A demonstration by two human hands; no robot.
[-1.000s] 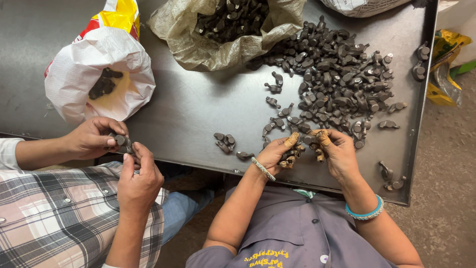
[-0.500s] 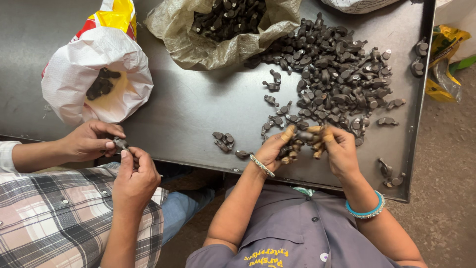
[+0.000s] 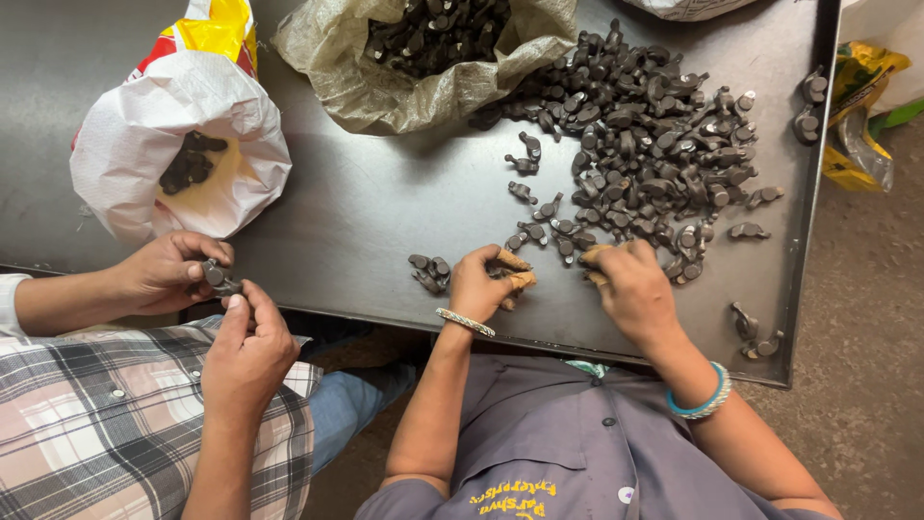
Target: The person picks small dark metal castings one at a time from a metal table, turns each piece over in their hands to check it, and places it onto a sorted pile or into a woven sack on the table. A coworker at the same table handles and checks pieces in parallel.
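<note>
While both hands work at the near edge of the counter (image 3: pixel 366 221), the left hand (image 3: pixel 486 284) is curled shut with its fingers (image 3: pixel 515 279), which are wrapped in tan, pinching a metal piece (image 3: pixel 502 273). The right hand (image 3: pixel 630 289) is palm down, fingers bent over loose pieces; I cannot tell whether it grips one. The pile (image 3: pixel 654 125) starts right at the right fingers and spreads beyond them. A small cluster (image 3: pixel 428 273) lies just left of the left fingers.

Judgement on handling: take one piece at a time from the pile's near rim, pinch it at its thick end, and keep the wrapped fingertips on it, since the pieces look slippery and snag on each other.

The pieces are small, dark grey and dull, with a rounded head and a short curved arm. They all look alike and lie tangled together.

Beyond the left fingers sits a grey sack (image 3: pixel 385 87) with more pieces in it. Far left is a white bag (image 3: pixel 135 144). A co-worker's hands (image 3: pixel 173 270) hold one piece (image 3: pixel 219 277) near it.
</note>
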